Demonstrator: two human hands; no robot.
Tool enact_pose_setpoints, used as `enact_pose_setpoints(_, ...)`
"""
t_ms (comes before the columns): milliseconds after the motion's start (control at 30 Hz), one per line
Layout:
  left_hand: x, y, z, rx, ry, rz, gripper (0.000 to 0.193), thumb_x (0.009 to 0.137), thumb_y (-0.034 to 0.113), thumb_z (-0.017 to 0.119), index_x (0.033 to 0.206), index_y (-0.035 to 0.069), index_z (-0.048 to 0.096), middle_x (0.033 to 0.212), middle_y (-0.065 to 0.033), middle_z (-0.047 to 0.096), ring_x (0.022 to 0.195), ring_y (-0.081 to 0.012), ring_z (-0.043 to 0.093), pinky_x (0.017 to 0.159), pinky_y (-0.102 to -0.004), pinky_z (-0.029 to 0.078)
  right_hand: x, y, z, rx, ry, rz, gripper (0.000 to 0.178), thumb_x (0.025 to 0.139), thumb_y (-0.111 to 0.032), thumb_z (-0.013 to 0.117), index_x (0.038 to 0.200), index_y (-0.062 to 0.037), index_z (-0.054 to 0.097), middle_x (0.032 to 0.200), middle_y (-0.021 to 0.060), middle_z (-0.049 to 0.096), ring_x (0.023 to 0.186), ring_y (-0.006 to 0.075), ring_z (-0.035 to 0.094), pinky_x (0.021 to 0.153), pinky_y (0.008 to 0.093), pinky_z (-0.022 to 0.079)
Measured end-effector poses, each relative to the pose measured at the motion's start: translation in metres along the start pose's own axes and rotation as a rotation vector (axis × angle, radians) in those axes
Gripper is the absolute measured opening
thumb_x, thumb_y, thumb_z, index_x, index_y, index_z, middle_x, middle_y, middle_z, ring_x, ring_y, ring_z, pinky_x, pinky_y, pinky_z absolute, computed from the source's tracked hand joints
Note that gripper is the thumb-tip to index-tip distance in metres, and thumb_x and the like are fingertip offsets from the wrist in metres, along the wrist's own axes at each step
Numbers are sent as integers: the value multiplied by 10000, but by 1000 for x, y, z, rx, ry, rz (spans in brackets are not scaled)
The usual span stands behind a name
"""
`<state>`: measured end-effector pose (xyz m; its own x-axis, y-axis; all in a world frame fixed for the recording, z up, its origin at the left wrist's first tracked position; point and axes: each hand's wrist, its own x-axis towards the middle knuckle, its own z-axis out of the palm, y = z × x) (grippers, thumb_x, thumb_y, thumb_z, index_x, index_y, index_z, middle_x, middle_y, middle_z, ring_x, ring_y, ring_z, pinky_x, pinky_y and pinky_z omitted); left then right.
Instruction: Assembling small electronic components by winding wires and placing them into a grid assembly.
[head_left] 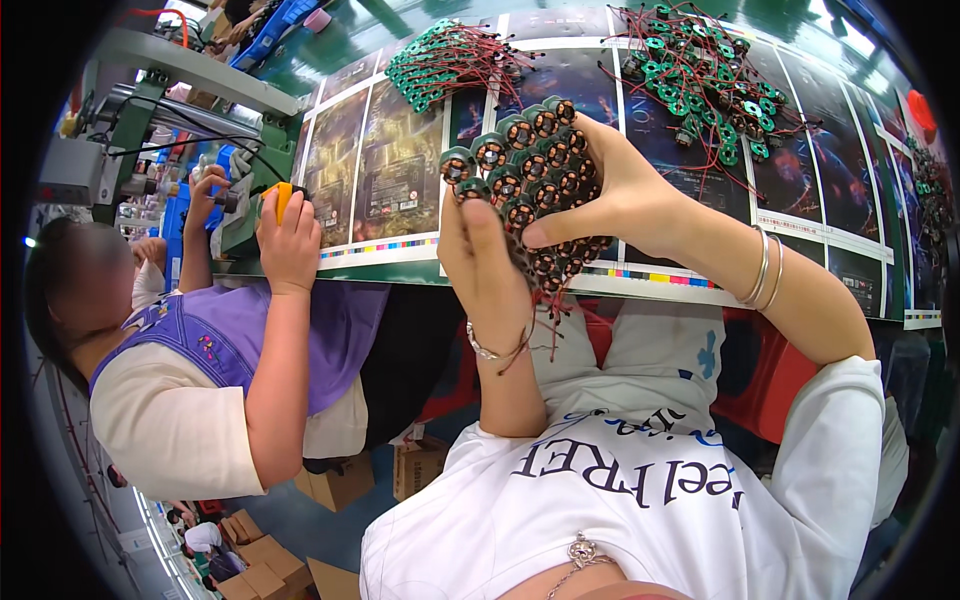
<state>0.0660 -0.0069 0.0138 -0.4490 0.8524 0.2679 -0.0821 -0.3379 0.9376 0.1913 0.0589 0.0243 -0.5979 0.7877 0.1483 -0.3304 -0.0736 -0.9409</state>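
I see a green table (330, 45) under glossy printed sheets (395, 160), glare on them. A grey-green machine (130, 130) is at the table's left end. Red stools (770, 390) below. Cardboard boxes (340, 485) on a blue-grey floor (290, 525).

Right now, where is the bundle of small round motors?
In the head view, centre: the bundle of motors is held between the left hand and right hand, above the table edge.

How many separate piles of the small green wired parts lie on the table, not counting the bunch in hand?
2 clearly: one pile at top centre, a larger pile at top right. More may sit at the blurred far right edge. Both hands hold the bunch.
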Motion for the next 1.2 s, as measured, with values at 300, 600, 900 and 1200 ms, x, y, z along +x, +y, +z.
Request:
enact_pose_setpoints(300,6,-5,-3,308,-52,216,284,1015,218,397,1118,-10,532,795,-64,616,627,-118,495,595,-267,414,2,5,3,-161,93,-207,627,609,-27,834,1140,-5,502,1004,115,674,858,178,652,770,280,528)
enact_pose_setpoints(600,1,2,3,343,-63,144,361,1033,308,388,1089,4,573,915,-45,621,759,-106,514,685,-224,389,-3,4,6,-527,241,-387,652,620,-42,831,1153,4,458,940,118,677,788,187,658,676,283,522)
enact_pose_setpoints(900,42,-8,44,190,-358,251,583,841,209,699,1261,17,344,1047,-129,562,882,-213,592,814,-303,483,7,2,-20,-565,400,-532,606,689,-13,765,1168,4,395,886,137,661,749,225,654,649,301,516)
enact_pose_setpoints(1200,93,-25,49,329,-517,202,713,754,267,790,1227,5,327,1029,-151,581,847,-229,613,734,-317,509,22,16,-52,-1045,436,-683,557,750,-23,687,1179,19,333,851,190,631,697,330,628,653,380,509)
